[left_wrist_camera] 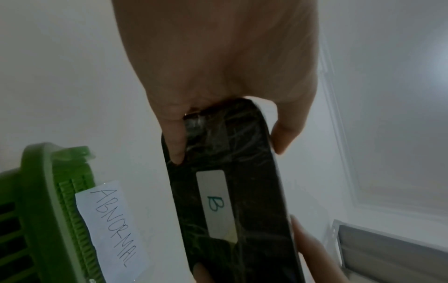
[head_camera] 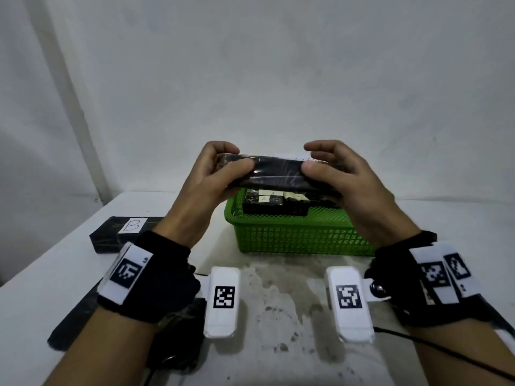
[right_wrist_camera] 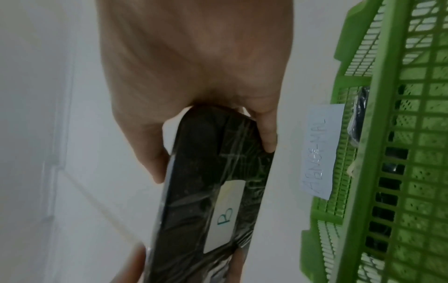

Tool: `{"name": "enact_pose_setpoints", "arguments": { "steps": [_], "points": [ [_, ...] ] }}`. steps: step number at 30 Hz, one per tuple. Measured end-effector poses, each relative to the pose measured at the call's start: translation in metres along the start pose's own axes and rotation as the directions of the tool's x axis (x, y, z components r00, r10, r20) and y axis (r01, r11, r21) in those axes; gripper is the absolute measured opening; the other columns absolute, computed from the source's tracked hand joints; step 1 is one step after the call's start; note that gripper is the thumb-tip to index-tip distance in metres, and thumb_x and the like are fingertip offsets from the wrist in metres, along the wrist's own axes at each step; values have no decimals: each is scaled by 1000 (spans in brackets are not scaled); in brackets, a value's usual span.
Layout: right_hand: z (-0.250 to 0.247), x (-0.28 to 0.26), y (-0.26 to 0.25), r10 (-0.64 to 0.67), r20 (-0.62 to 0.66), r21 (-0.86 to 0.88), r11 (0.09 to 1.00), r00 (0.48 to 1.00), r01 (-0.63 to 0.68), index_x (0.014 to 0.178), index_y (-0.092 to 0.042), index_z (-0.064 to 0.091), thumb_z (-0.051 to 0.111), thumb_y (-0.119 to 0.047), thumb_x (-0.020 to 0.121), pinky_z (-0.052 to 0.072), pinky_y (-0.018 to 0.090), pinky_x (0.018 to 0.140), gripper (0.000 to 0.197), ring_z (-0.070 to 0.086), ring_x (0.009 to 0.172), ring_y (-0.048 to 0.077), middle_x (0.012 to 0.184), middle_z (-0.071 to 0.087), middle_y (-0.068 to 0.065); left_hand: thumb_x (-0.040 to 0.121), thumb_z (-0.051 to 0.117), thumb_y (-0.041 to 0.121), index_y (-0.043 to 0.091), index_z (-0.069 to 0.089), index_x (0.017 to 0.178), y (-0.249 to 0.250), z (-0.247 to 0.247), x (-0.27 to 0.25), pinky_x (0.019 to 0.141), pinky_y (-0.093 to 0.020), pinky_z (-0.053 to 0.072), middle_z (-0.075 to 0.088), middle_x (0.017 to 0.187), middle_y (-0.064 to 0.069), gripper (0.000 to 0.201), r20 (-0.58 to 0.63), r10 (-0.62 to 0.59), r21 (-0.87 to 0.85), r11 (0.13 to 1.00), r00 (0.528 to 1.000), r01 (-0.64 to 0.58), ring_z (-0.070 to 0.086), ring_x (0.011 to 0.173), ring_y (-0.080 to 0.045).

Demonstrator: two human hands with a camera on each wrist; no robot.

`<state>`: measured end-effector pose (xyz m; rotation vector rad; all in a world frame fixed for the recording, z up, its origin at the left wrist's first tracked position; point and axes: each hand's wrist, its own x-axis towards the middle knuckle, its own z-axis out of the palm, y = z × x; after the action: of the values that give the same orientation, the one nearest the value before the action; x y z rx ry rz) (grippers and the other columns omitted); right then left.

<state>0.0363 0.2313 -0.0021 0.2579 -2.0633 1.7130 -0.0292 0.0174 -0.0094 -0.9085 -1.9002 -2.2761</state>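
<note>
A long black box [head_camera: 278,172] wrapped in clear film is held in the air over the green basket [head_camera: 295,235]. My left hand [head_camera: 220,174] grips its left end and my right hand [head_camera: 331,171] grips its right end, thumbs on the near face. Its far face carries a white label marked B [left_wrist_camera: 215,204], also seen as the B label [right_wrist_camera: 224,216] in the right wrist view. The box [left_wrist_camera: 230,191] fills both wrist views, as the box [right_wrist_camera: 208,201].
The basket holds several more black boxes [head_camera: 274,204] with white labels and bears a paper tag reading ABNORMAL [left_wrist_camera: 111,224]. Another black box labelled B [head_camera: 122,232] lies on the white table at the left. A flat dark object [head_camera: 83,310] lies near the left wrist.
</note>
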Motion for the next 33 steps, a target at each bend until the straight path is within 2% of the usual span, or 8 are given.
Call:
{"name": "enact_pose_setpoints", "arguments": {
  "steps": [4, 8, 11, 17, 20, 22, 26, 33],
  "points": [
    [1, -4, -6, -125, -40, -68, 990, 991, 122, 97, -19, 76, 78, -18, 86, 56, 24, 72, 10, 74, 81, 10, 85, 75, -6, 76, 73, 31, 19, 55, 102, -4, 9, -2, 80, -28, 57, 67, 83, 19, 34, -48, 41, 67, 997, 998, -38, 66, 82, -7],
    [4, -4, -5, -158, -103, -148, 979, 982, 141, 88, -22, 79, 81, -35, 77, 63, 44, 77, 17, 76, 81, 20, 83, 77, -1, 76, 72, 32, 18, 57, 99, -4, 11, -3, 86, -40, 57, 69, 81, 13, 30, -66, 37, 119, 992, 997, -29, 68, 80, -12],
    [4, -4, -4, -142, -101, -153, 980, 985, 126, 91, -20, 78, 82, -30, 81, 63, 45, 78, 14, 76, 81, 18, 83, 77, -1, 77, 71, 34, 19, 57, 103, -4, 11, -4, 91, -42, 56, 68, 85, 15, 33, -61, 38, 137, 990, 997, -29, 67, 83, -10],
    [-9, -6, -5, -274, -18, -138, 953, 962, 269, 100, -25, 73, 82, -31, 75, 50, 17, 89, 27, 62, 118, 7, 131, 59, 3, 85, 64, 51, 28, 55, 117, -2, 11, 2, 86, -35, 52, 66, 113, 6, 40, -111, -112, 14, 993, 988, 114, 68, 93, -5],
    [-6, -3, -2, -257, -10, -22, 966, 966, 256, 122, -29, 68, 73, -40, 79, 49, 25, 102, 44, 52, 134, 11, 148, 48, 1, 88, 70, 23, 18, 56, 124, -3, 10, 1, 74, -32, 54, 69, 108, -2, 39, -104, -186, -37, 982, 977, 183, 69, 86, -11],
    [-2, 2, 0, -106, -79, 113, 987, 991, 114, 137, -34, 57, 77, -40, 77, 49, 38, 108, 64, 51, 137, 18, 154, 43, -3, 78, 75, 14, 16, 55, 127, -3, 6, 1, 74, -30, 57, 66, 119, -6, 54, -111, -136, -69, 989, 985, 129, 69, 96, -16],
    [0, 2, -1, 261, 24, 220, 940, 965, -260, 137, -17, 53, 85, -20, 66, 60, 30, 70, 78, 75, 95, 19, 129, 68, 12, 76, 78, 13, 21, 53, 129, 0, 1, -1, 76, -27, 57, 60, 128, -5, 59, -94, -51, 18, 998, 994, 53, 66, 107, -16],
    [4, 0, -3, 116, -136, 92, 990, 984, -104, 126, -14, 57, 81, 0, 76, 59, 28, 68, 56, 74, 77, 13, 100, 73, 5, 76, 81, 14, 17, 51, 130, 1, 11, -4, 78, -22, 56, 66, 110, 3, 62, -117, 27, 181, 983, 993, -5, 67, 87, 1]
  ]
}}
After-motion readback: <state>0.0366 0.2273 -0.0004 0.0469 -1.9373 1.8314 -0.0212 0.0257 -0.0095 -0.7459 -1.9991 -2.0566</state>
